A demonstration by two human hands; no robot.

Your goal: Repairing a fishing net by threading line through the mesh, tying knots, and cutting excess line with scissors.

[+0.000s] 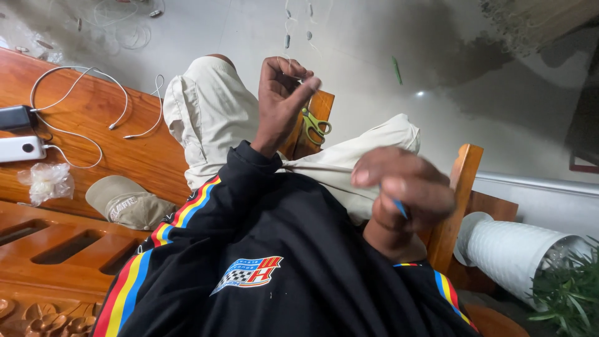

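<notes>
Grey concrete floor lies beyond the knees, with a wooden bench [93, 131] at nine o'clock. Left hand [282, 100]: thumb and forefinger pinched shut on a thin white string [289, 28], which runs straight up toward twelve o'clock carrying small beads [287, 41]. Right hand [402, 187]: blurred, fingers curled closed around a slim blue-tipped tool [400, 209], lying at four o'clock from the pinch. String's long axis is near vertical; the left hand is the nearer. Green-handled scissors [316, 125] rest on the wooden seat just below the left hand. Outward: beige cap [128, 203], white cables [75, 100], clear plastic bag [47, 182], white ribbed pot [518, 249].
</notes>
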